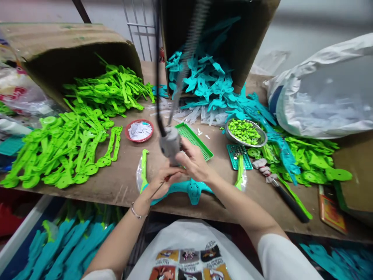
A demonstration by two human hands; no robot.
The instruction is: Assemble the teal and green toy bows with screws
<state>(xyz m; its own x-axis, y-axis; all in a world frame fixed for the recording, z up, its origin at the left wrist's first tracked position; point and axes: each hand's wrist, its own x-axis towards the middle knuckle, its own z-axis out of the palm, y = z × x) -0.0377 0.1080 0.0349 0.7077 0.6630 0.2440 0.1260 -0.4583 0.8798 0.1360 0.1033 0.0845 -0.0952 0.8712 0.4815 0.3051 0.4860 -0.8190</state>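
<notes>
A grey powered screwdriver (170, 146) hangs on a black cable and a coiled spring in the middle of the head view. My right hand (192, 159) is closed around its lower body. Just below, my left hand (166, 179) has its fingers curled at the tool's bottom end, with a thin metal rod (157, 190) with a reddish end in it. Under both hands lies a blue plastic frame (194, 191) at the table's near edge. Green arms (143, 167) with clear plastic pieces rise at its two sides. The driver's tip is hidden by my fingers.
Green plastic parts (84, 144) are heaped on the left, blue parts (206, 81) spill from a cardboard box behind. A red basket (127, 136), green tray (201, 146), metal bowl (260, 142) and teal screw tray (247, 162) surround the work. A black-handled tool (291, 202) lies right.
</notes>
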